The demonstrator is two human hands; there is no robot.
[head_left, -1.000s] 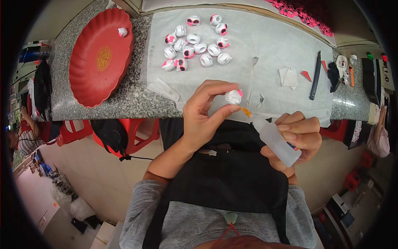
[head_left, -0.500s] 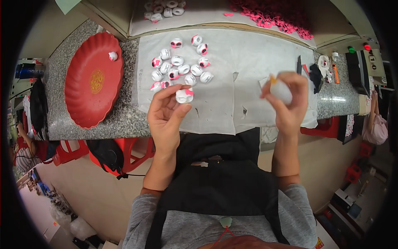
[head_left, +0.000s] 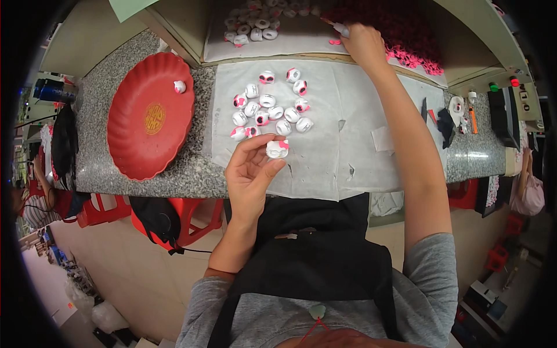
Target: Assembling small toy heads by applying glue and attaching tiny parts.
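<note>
My left hand [head_left: 250, 171] pinches a small white ornament [head_left: 277, 149] with a pink patch between thumb and fingers, above the near part of the paper sheet. My right arm stretches forward, and my right hand [head_left: 364, 46] is at the raised shelf. Closed in it is a small white squeeze bottle [head_left: 342, 30], mostly covered by the fingers, its thin tip pointing to the left. Close to that hand lie two little pink pieces [head_left: 335, 42] and a big heap of pink pieces [head_left: 415, 60]. Several like ornaments [head_left: 267, 101], white with pink and black, stand beyond my left hand.
A red scalloped tray [head_left: 130, 116] with one white piece [head_left: 180, 86] in it stands on the granite counter at left. More white pieces [head_left: 255, 33] sit on the shelf. A paper scrap [head_left: 382, 139], a black cloth [head_left: 445, 127] and an orange stick [head_left: 473, 120] lie at right.
My right hand has moved forward from above the sheet to the shelf, taking the squeeze bottle along. My left hand still holds the white ornament. The whole view has shifted slightly.
</note>
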